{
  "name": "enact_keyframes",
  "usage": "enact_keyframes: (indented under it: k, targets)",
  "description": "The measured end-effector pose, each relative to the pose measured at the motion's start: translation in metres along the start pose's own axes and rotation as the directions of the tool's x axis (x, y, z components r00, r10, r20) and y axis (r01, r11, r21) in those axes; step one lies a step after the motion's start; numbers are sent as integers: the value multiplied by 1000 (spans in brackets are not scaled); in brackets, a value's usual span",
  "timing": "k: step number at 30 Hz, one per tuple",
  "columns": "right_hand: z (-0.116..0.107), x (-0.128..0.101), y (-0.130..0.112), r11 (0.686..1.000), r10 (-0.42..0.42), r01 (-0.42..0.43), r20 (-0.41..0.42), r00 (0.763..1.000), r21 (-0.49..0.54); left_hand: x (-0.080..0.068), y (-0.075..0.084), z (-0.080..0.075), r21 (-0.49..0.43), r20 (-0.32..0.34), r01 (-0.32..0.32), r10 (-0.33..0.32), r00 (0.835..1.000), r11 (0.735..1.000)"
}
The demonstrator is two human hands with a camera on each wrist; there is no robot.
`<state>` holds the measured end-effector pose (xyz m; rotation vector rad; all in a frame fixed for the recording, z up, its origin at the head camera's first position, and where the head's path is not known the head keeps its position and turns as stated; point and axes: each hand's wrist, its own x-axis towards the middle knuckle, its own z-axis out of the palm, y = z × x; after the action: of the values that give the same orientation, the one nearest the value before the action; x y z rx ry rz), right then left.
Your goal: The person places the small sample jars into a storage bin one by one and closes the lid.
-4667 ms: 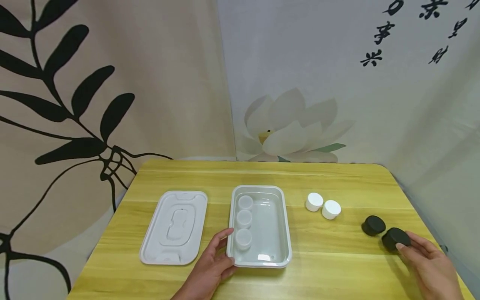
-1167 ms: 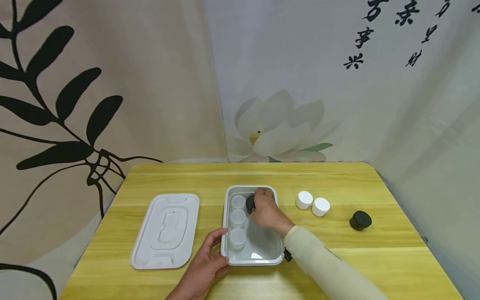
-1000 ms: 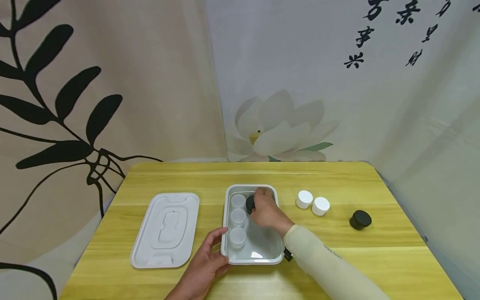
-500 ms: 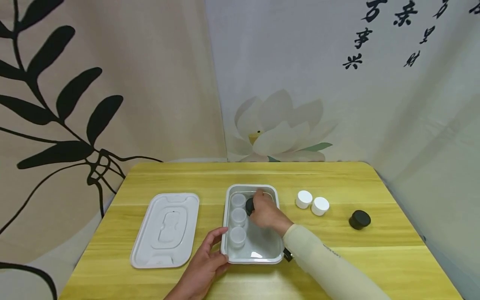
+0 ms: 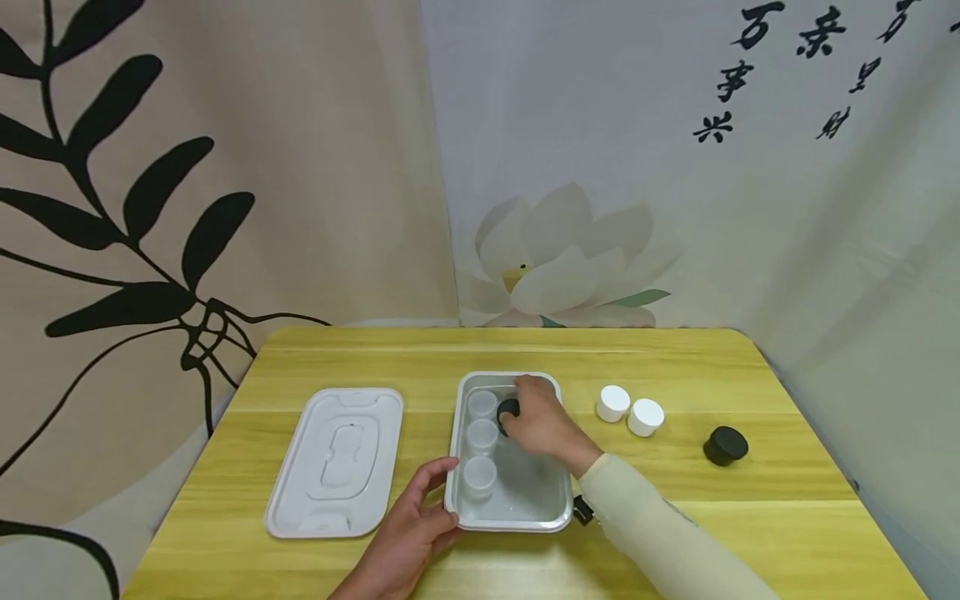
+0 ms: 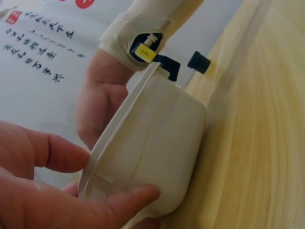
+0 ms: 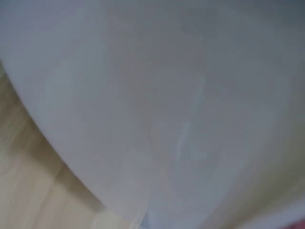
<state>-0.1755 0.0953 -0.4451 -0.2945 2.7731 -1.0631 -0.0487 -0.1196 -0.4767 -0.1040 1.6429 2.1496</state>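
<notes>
A white plastic tray [image 5: 561, 510] sits mid-table with three small white cups [image 5: 481, 436] lined along its left side. My left hand [image 5: 441, 502] grips the tray's near-left corner, thumb on the rim; in the left wrist view the left hand [image 6: 71, 191] wraps that corner of the tray [image 6: 157, 143]. My right hand [image 5: 527, 407] reaches into the far part of the tray and holds a black cap [image 5: 507, 410] just right of the farthest cup. The right wrist view shows only a blurred white surface.
The tray's white lid [image 5: 336, 460] lies flat to the left. Two white caps [image 5: 628, 410] stand right of the tray, and another black cap [image 5: 725, 445] lies farther right, also the black cap [image 6: 198, 62]. Printed curtains hang behind the yellow table [image 5: 675, 358].
Since 4.7 s ago my right hand carried one black cap from the table's right side into the tray. Over the last second it has stayed there; the left hand keeps its hold.
</notes>
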Motion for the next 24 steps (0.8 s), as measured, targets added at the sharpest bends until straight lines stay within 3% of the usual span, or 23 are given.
enact_keyframes:
  k: [5, 9, 14, 24]
  targets:
    - [-10, -8, -2, 1000, -3, 4, -30, 1000, 23, 0, 0, 0, 0, -2, -14, 14, 1000, 1000]
    - [-19, -15, -2, 994, 38, -34, -35, 999, 104, 0, 0, 1, -16, -4, -31, 31, 1000, 999]
    - [-33, -20, 6, 962, 68, -54, -43, 997, 268, -1, 0, 3, -13, -16, -29, 28, 999, 1000]
    - [-63, -31, 36, 919, 76, -21, -125, 989, 394, -1, -3, 5, -4, -24, -23, 23, 999, 1000]
